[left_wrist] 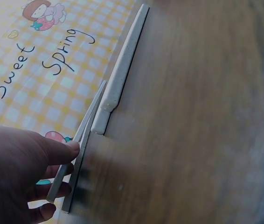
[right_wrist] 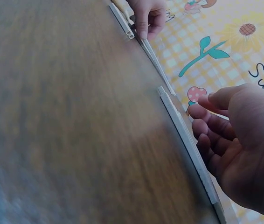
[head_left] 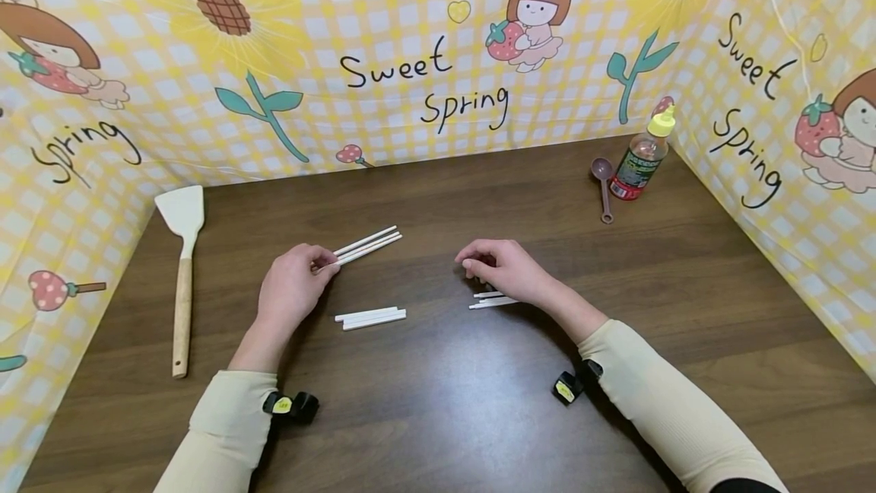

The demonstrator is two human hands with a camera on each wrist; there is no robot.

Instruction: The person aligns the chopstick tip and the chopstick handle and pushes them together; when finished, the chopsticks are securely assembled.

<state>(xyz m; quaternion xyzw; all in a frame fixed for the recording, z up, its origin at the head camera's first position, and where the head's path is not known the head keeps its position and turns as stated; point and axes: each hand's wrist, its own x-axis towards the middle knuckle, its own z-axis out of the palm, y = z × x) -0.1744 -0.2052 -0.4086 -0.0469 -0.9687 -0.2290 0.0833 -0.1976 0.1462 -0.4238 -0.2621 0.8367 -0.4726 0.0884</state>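
Near the table's middle my left hand (head_left: 290, 284) pinches thin white sticks (head_left: 369, 249) by their near ends; they fan slightly away to the right. In the left wrist view, thumb and fingers hold one stick (left_wrist: 57, 182), with another right beside it. Several shorter-looking white sticks (head_left: 372, 318) lie side by side in front of that hand. My right hand (head_left: 509, 268) hovers over a third group of white sticks (head_left: 484, 304), its wrist hiding their right ends. Its fingers hang loosely curled around nothing, as the right wrist view also shows.
A white spatula (head_left: 183, 280) with a wooden handle lies at the left. At the back right, a brown measuring spoon (head_left: 604, 189) lies beside a bottle (head_left: 639, 164) with a yellow cap. Patterned yellow cloth (head_left: 383, 120) walls the brown table (head_left: 438, 417) at the back and sides.
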